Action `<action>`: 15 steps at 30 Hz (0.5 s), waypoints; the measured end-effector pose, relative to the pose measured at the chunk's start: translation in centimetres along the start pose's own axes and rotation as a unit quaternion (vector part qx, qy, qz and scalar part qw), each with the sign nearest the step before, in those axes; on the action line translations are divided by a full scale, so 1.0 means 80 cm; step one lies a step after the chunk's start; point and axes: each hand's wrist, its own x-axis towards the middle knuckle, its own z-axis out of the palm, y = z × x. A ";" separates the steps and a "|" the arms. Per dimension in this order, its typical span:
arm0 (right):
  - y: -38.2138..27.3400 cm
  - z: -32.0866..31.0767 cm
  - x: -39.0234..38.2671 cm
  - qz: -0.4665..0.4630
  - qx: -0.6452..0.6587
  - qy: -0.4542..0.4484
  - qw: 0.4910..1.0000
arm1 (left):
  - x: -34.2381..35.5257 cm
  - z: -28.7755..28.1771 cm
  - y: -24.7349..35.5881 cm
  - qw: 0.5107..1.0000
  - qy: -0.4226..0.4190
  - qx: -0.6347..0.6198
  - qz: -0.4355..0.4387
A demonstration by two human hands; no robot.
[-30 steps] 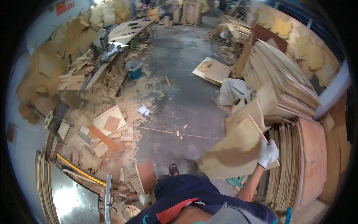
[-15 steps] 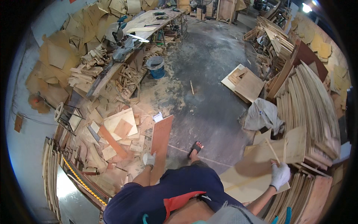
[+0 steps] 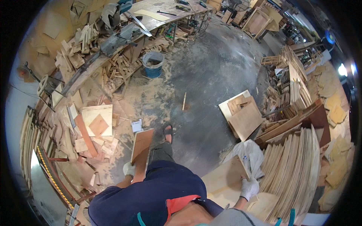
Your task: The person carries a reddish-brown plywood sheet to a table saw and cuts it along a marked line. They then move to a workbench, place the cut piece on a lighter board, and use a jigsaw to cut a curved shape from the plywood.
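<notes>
Head view: left hand [image 3: 129, 169], gloved, lower left of centre, grips the left edge of a reddish-brown board [image 3: 142, 150], long axis near vertical in frame, far end pointing up, slightly right. Right hand [image 3: 249, 188], gloved, lower right, pinches the right edge of a pale plywood sheet [image 3: 220, 177]; its long axis unclear.

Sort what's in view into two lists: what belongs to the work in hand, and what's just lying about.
In hand:
reddish-brown board, held by the left hand
pale board, held by the right hand

Apparently just lying about:
blue bucket
wooden stick
whitish bag
</notes>
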 end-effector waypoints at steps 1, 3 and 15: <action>-0.026 -0.025 0.034 0.004 -0.042 0.027 0.999 | 0.010 0.003 0.018 1.000 -0.012 0.005 -0.018; -0.080 -0.061 0.108 -0.006 -0.032 0.043 0.999 | 0.031 0.015 0.046 0.999 -0.002 -0.026 -0.023; -0.401 -0.146 0.499 -0.173 0.110 0.339 0.918 | 0.316 0.036 0.348 0.999 0.002 0.004 -0.037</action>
